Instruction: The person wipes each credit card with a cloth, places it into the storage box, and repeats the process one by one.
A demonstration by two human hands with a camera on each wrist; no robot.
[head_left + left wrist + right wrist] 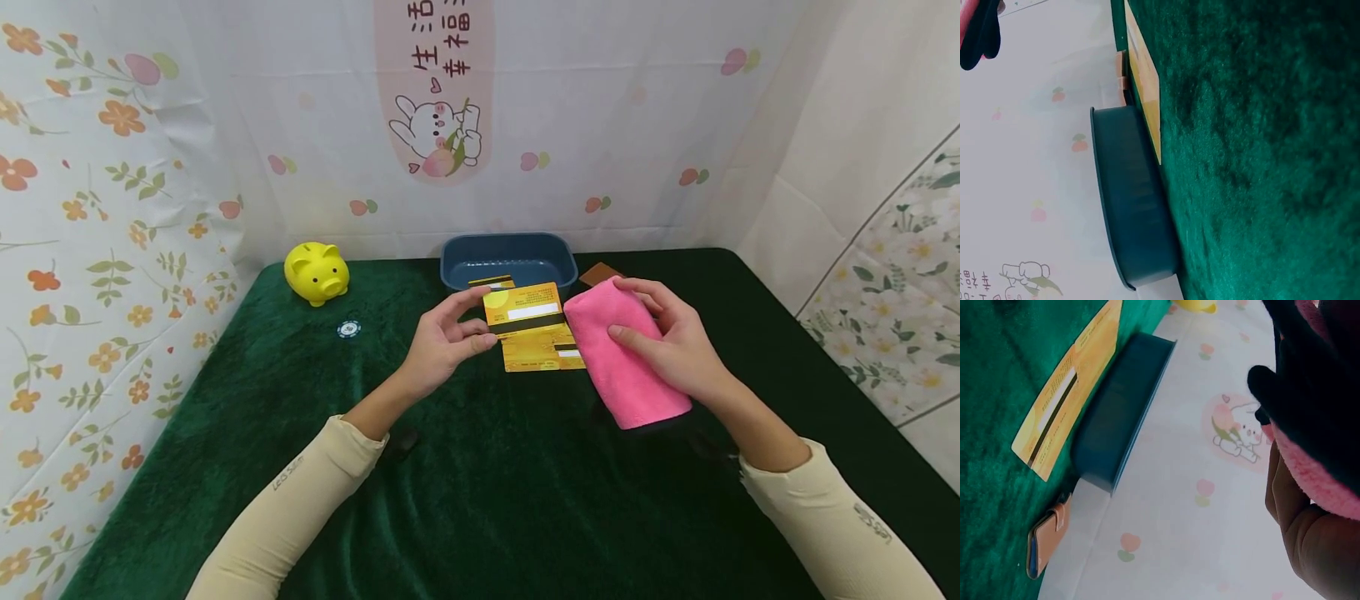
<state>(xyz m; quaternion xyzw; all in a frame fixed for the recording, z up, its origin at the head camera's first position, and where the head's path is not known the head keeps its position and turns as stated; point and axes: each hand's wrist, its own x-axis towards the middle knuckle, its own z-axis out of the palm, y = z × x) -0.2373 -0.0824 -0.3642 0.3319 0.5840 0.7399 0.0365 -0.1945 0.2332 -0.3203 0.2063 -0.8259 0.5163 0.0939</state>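
Note:
My left hand (438, 343) pinches a yellow bank card (524, 307) at its left edge, thumb below and forefinger above; the card shows a white strip and a dark stripe. My right hand (684, 343) grips a folded pink cloth (633, 367), thumb on its front, just right of the card. Dark backing (1316, 406) on the cloth shows in the right wrist view. Below and behind the held card, a larger yellow card sheet (528, 354) lies on the table; the right wrist view shows this sheet (1082, 375) too. The left wrist view does not show the left hand.
A blue tray (558, 247) stands at the back, a yellow striped card (491, 282) at its front. Right of it lies a brown wallet (1050, 540). Back left are a yellow piggy bank (317, 272) and a poker chip (348, 330). Green cloth (480, 500) covers the table.

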